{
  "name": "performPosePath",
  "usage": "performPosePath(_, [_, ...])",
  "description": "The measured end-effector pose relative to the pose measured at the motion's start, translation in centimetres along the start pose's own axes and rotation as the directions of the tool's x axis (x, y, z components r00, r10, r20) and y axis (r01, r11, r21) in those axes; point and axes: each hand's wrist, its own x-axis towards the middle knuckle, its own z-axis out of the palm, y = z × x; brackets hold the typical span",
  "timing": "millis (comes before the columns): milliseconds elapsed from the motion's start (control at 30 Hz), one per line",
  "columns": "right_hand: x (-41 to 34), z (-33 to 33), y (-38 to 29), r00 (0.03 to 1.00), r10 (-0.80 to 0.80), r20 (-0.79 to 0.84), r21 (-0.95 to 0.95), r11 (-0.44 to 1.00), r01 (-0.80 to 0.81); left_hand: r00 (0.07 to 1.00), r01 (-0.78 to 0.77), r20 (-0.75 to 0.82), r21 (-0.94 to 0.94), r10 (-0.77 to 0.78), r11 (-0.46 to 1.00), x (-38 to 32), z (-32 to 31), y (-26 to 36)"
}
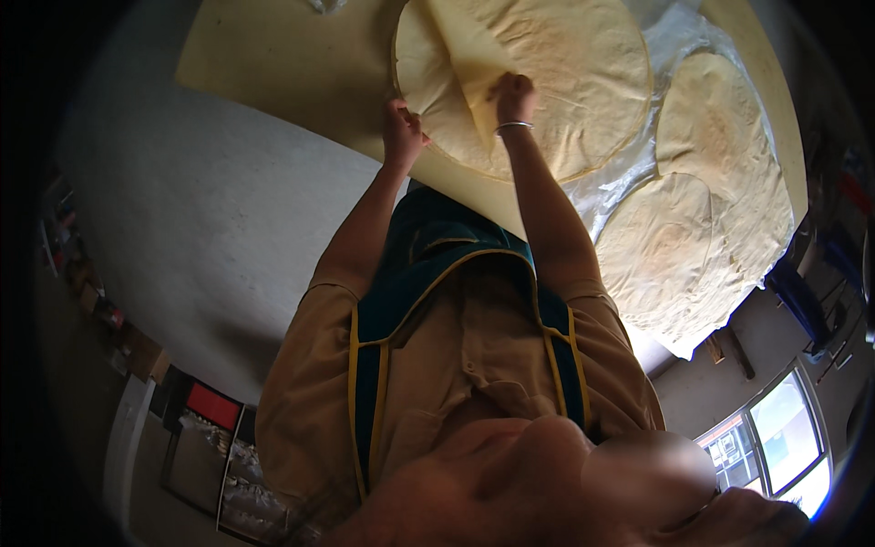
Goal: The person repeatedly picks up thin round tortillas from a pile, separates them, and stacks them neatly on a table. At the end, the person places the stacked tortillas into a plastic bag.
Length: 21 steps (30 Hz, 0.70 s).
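Note:
A stack of large, thin, round flatbread-like sheets (pixel 581 82) lies on the pale yellow tabletop (pixel 287 75). The top sheet has a flap (pixel 472 55) folded over on its left part. My left hand (pixel 405 135) is at the stack's near left edge, its fingers and thumb closed around the rim. Further right, my right hand (pixel 516 98), with a bracelet at the wrist, is closed on the folded flap; it is slightly blurred and its fingertips are hidden.
More round sheets (pixel 683 253) overlap on clear plastic film (pixel 615 184) at the right, some reaching the table's edge. A piece of clear plastic (pixel 328 5) lies at the far top. Shelving (pixel 198 451) stands at the lower left, a window (pixel 783 431) at the lower right.

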Motion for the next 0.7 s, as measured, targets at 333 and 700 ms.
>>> performPosePath(333, [4.4,-5.9,-12.4,0.813,-0.562,0.151,-0.388,0.723,0.571,0.737,-0.641,0.451,0.701,0.503,0.312,1.3,4.3,4.4])
performPosePath(700, [12.7,-47.1,-34.4,0.680,-0.513,-0.524,-0.444,0.846,0.296,0.837,-0.533,0.468,0.814,0.285,0.230,1.5,5.7,5.5])
